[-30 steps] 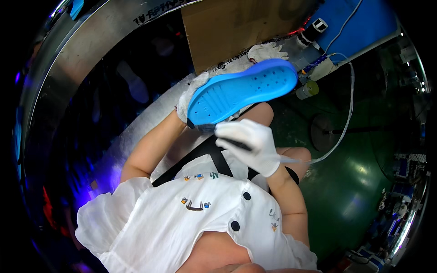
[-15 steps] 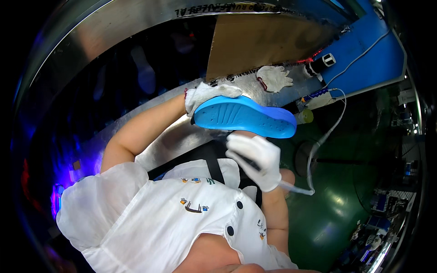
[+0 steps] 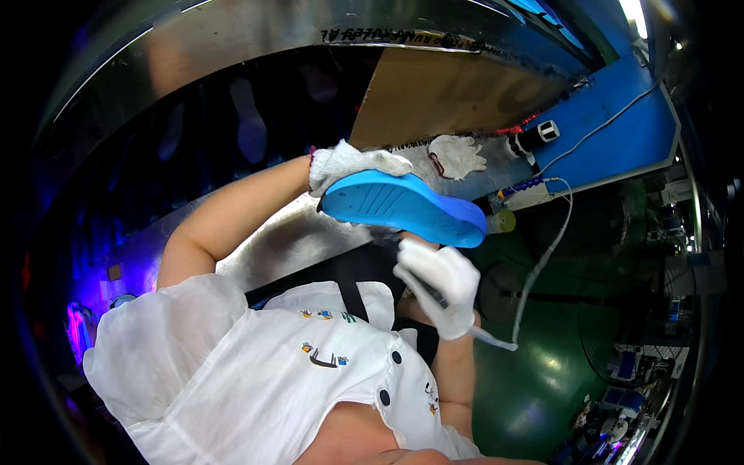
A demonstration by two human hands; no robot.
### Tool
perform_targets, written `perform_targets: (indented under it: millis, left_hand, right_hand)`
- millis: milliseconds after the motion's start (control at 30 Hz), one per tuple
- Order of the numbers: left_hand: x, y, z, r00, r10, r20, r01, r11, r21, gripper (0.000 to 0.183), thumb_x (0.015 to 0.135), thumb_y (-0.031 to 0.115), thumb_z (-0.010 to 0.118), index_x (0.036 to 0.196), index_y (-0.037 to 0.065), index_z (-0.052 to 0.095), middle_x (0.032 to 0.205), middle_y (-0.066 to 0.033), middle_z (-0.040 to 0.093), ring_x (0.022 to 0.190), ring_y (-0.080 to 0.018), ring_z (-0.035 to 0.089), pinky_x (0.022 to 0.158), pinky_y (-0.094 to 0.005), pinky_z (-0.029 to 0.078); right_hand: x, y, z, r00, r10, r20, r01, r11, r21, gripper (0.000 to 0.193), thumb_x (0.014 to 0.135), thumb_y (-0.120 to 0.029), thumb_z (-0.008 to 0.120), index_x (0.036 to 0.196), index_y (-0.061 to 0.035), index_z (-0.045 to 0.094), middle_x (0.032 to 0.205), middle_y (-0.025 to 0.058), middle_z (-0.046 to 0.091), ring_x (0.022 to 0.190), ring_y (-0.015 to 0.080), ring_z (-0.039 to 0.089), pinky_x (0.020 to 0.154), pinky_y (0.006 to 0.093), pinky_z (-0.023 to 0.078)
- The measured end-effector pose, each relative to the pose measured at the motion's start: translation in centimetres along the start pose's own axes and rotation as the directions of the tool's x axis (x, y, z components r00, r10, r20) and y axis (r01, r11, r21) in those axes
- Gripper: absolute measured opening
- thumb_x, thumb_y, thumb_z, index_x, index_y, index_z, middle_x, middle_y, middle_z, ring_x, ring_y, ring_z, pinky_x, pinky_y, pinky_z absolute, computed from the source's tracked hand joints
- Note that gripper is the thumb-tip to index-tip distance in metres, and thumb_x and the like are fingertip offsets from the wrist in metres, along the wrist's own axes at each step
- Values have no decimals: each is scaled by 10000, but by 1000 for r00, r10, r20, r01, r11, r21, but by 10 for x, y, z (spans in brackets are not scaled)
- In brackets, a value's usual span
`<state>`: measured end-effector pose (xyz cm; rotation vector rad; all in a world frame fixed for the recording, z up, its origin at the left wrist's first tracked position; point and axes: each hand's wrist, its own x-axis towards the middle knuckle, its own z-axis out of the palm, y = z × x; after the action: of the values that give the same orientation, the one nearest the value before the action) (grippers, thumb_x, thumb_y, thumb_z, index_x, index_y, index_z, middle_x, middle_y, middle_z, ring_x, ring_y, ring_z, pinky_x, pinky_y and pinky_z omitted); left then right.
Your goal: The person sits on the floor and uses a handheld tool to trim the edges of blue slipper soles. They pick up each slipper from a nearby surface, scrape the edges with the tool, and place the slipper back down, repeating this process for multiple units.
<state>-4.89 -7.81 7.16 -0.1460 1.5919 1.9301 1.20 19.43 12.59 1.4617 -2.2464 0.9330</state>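
Observation:
In a white knitted glove with a red cuff edge, my left hand (image 3: 350, 164) is closed on the far edge of a blue shoe sole (image 3: 395, 203). The sole is tilted, its ribbed face toward me and its other end sloping down to the right. My right hand (image 3: 446, 283), gloved in white and slightly blurred, is curled below the sole round a slim dark tool (image 3: 428, 285). A pale hose (image 3: 496, 338) comes out behind that hand. The tool's tip is hard to make out, and I cannot tell if it touches the sole.
Behind the sole, a spare white glove (image 3: 457, 157) lies on the metal ledge by a cardboard sheet (image 3: 449, 97). A black and white cylinder (image 3: 536, 138) stands near a blue panel (image 3: 612, 124). Several soles (image 3: 248, 124) show in the dark area at left.
The sole has shifted slightly left and its right end has tipped lower. My right hand stays beneath it, a little lower in the view. The whole view has shifted a little.

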Motion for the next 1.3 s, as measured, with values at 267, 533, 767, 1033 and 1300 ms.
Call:
perform_targets:
  millis: [267,533,767,1033,1300]
  left_hand:
    - [-5,0,-13,998,45,42,-45,999,-6,596,915,521,620,1340,103,587,1223,-128,625,1048,-215,639,934,-331,514]
    - [-45,24,-10,996,85,-18,-86,995,-59,596,907,596,581,1146,55,650,1029,-165,683,865,-242,699,704,-401,595]
    - [-72,-67,-69,662,581,-473,-726,653,-215,388,1029,418,458,809,115,558,755,-28,494,647,-165,478,692,-338,484]
    - [-218,76,5,283,953,-111,-725,136,-675,922,945,661,458,1524,-4,187,1546,-311,217,1251,-480,504,868,-494,581]
    - [-345,78,-55,55,985,165,387,-173,906,386,997,173,525,1344,6,550,1285,-179,586,1020,-162,635,799,-261,541]
  right_hand:
    - [2,15,-10,997,-56,-59,53,997,-62,319,681,-72,827,979,-89,714,1025,75,733,716,244,626,688,351,467]
    - [2,19,-10,991,27,-130,-39,995,-91,306,638,-42,853,919,-87,739,888,67,710,754,252,633,710,353,488]
    - [-5,11,-9,989,19,-146,38,926,377,324,679,-10,837,982,-32,723,986,135,739,798,257,651,731,342,510]
    - [4,9,21,979,101,-179,1,867,498,331,688,21,830,993,-7,705,981,147,743,731,218,661,689,301,503]
    - [7,12,29,978,155,-138,-76,886,457,314,670,66,808,958,-2,703,963,151,747,730,195,661,670,293,526]
